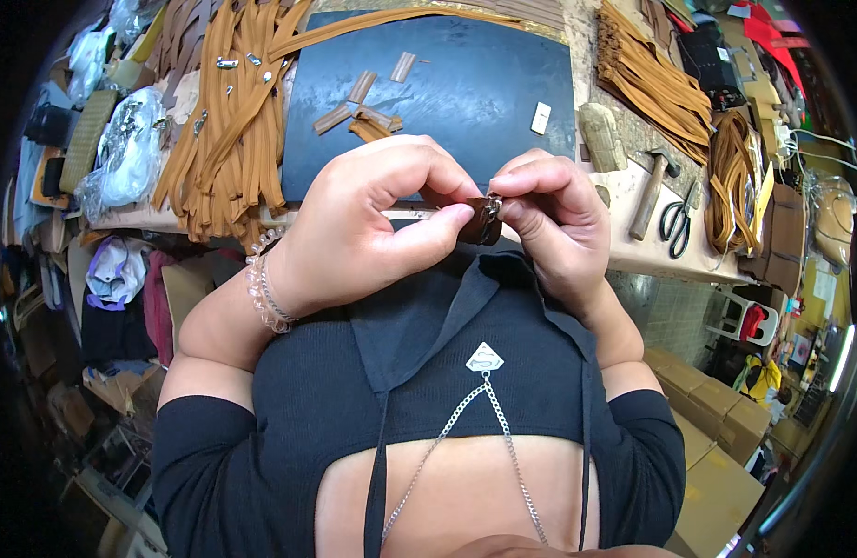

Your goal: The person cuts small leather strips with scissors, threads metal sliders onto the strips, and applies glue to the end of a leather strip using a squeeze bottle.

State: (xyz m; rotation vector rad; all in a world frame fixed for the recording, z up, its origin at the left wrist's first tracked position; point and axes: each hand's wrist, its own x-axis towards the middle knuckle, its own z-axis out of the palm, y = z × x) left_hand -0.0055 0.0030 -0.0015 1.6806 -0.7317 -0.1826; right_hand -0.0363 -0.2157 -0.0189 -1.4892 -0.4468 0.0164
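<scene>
In front of my chest both hands meet at a small dark brown piece [480, 229], probably the end of a zipper tape. My left hand [368, 209] pinches it between thumb and index finger. Thumb and fingertips of my right hand [563, 209] close on a small shiny metal part [494, 206] at its upper end, which looks like a zipper slider. Fingers hide most of both. Beyond them, a black board [466, 102] carries several short cut zipper pieces [362, 87] and a small white block [540, 117].
Tan zipper tapes [226, 139] with loose metal sliders lie left of the board. At right are another tape bundle [656, 88], a coiled bundle [731, 177], a stone-like block [601, 138], a hammer [648, 197] and black-handled scissors [677, 228]. Cardboard boxes [712, 400] stand low at right.
</scene>
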